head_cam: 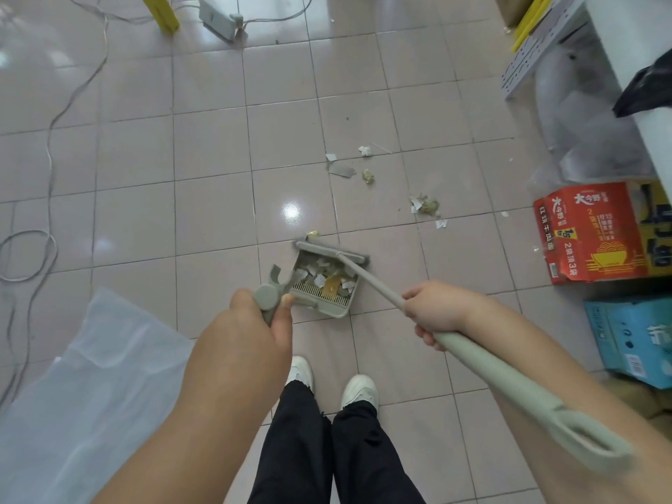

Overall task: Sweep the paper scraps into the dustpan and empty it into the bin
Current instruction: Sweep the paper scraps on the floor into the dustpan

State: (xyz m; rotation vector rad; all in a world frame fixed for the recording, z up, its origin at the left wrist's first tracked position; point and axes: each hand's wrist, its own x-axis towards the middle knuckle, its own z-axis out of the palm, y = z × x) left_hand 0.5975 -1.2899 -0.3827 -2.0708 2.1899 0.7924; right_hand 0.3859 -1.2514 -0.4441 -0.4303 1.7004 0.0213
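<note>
A grey-green dustpan (329, 310) stands on the pink tiled floor just ahead of my feet, holding several paper scraps. My left hand (260, 321) grips the top of its upright handle. My right hand (432, 314) grips the pale broom handle (509, 391), which runs down to the broom head (329, 251) resting across the dustpan's mouth. More paper scraps (423, 205) lie loose on the tiles beyond the pan, with others (351, 165) further off. One small scrap (312, 234) sits right behind the broom head.
A red noodle carton (589, 234) and a blue box (632, 340) stand at the right, under a white shelf unit (545, 45) with a black bag (647, 89). A clear plastic sheet (91, 376) lies at lower left. Cables (51, 147) trail along the left, and a power strip (218, 20) lies at the far end.
</note>
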